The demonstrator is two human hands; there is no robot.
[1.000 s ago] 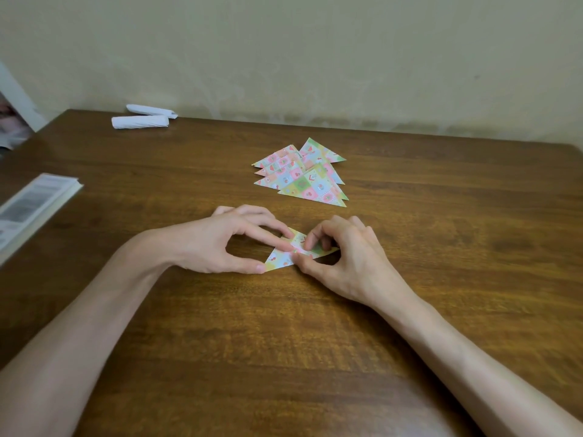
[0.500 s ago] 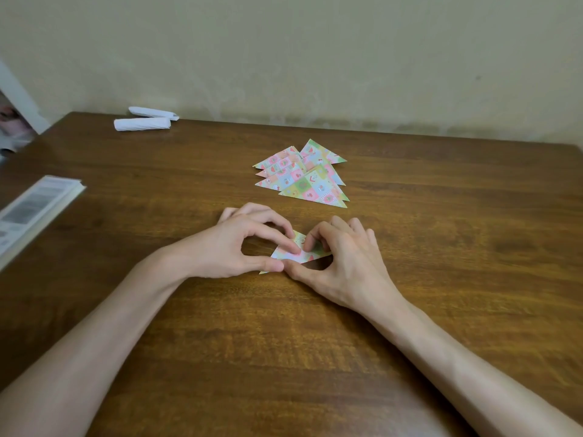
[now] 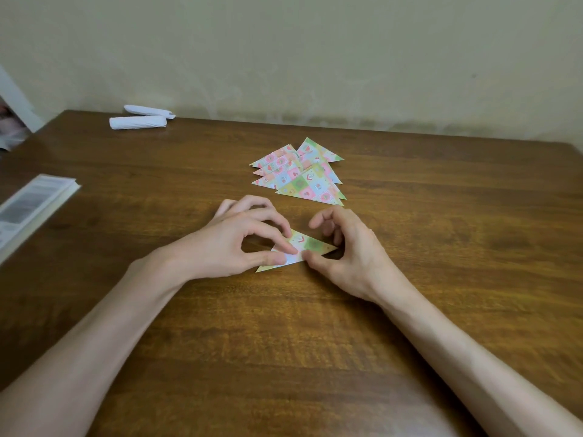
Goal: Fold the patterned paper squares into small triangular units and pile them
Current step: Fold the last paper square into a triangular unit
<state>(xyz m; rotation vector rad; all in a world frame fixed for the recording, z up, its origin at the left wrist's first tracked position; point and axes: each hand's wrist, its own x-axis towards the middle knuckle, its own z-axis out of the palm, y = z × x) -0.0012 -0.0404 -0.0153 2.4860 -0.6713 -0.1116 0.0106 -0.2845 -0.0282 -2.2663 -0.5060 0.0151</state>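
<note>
Paper work fills the middle of the head view. We see the folded triangle (image 3: pixel 310 245) lying flat on the wooden worktop (image 3: pixel 441 247), between the two hands and near the front of the pile of finished triangles (image 3: pixel 299 176), but apart from it.

The left hand (image 3: pixel 233 244) grips the triangle's left part: its fingers (image 3: pixel 277 236) curl over from above, with the index tip pressed on the paper and the thumb laid along the lower edge. The right hand (image 3: pixel 353 257) has let go since half a second ago. Its fingers (image 3: pixel 318 220), which then pressed down on the paper beside the left index, are now loosely curled and lifted clear of it. Only the thumb tip touches the triangle's lower edge.

With those fingers raised, we see more of the paper than before: the green and pink squares and the pointed right tip are now uncovered. The pile lies as it did in the earlier frames.

Toward the far left corner of the worktop lie two white paper rolls (image 3: pixel 138 122), close together. A booklet (image 3: pixel 34 200) rests at the left edge, and a pale wall (image 3: pixel 315 58) rises behind.
</note>
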